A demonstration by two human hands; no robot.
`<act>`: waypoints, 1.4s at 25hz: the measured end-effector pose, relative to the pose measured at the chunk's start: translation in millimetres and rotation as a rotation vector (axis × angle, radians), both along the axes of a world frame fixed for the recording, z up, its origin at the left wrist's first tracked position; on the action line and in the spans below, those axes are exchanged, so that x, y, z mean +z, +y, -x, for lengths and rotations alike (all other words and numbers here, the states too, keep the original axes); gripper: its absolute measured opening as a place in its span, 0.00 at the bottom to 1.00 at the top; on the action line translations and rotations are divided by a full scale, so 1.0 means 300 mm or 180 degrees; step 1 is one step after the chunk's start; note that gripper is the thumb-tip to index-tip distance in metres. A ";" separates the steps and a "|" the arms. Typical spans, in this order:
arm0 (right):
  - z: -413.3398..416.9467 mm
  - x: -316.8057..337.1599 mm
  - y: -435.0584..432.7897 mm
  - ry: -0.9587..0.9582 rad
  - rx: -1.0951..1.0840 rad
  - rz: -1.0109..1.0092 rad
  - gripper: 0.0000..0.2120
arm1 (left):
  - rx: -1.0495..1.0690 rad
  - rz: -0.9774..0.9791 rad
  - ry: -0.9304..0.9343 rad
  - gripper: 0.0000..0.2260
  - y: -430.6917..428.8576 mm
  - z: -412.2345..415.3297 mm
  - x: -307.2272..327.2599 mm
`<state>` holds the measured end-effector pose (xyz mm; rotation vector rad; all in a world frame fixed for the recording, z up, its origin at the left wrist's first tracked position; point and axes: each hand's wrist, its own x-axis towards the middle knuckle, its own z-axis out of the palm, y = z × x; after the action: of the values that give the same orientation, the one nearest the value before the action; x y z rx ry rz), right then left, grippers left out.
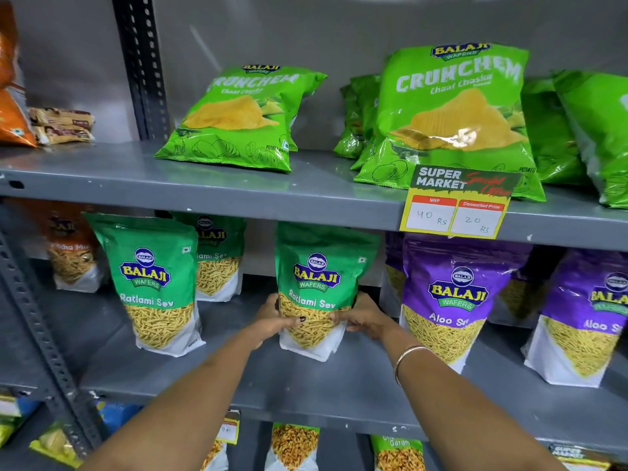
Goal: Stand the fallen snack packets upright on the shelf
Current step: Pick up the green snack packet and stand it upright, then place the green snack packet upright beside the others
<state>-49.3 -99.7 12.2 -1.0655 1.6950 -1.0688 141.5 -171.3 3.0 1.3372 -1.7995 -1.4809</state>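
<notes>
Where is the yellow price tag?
The price tag hangs on the front edge of the top shelf, on the right, below the big green chips bag and above the purple packet.

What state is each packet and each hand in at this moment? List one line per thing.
Held Ratlami Sev packet: upright, gripped at both sides.
Left hand: closed on that packet.
Right hand: closed on that packet.
Other Ratlami Sev packet: upright, untouched.
Aloo Sev packet: upright.
Crunchem packets: leaning back.
Price tag: hanging from shelf edge.
</notes>
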 end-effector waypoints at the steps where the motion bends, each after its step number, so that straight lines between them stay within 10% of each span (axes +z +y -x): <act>1: -0.001 -0.005 -0.005 0.0044 -0.0050 0.0009 0.28 | 0.0038 -0.0019 0.0033 0.33 0.008 0.002 0.001; 6: 0.032 0.029 -0.010 0.0271 0.0277 -0.0803 0.08 | 0.0064 -0.0251 -0.0157 0.36 0.048 -0.032 0.020; 11: -0.081 0.049 -0.035 0.0683 0.1262 -0.2299 0.06 | -0.0218 -0.0930 -0.1605 0.21 -0.048 -0.351 0.022; 17: -0.575 -0.018 -0.252 0.1651 0.1568 -0.1559 0.20 | 0.0512 -0.0859 -0.1237 0.25 -0.228 -0.801 -0.027; 20: -0.791 -0.079 -0.333 0.0610 0.0793 -0.0548 0.43 | 0.0807 0.0038 -0.0576 0.28 -0.304 -0.871 -0.048; 26: -0.942 -0.129 -0.363 -0.0536 0.0284 0.0290 0.38 | 0.0357 0.0066 0.0011 0.31 -0.371 -0.890 -0.117; 35: -0.963 -0.095 -0.162 0.0040 0.0104 -0.0129 0.38 | 0.0199 0.0431 -0.0384 0.29 -0.209 -0.933 -0.114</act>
<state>239.5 -148.4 -16.2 -1.0725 1.6966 -1.0052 421.5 -233.9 -31.2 1.4274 -1.8779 -1.2467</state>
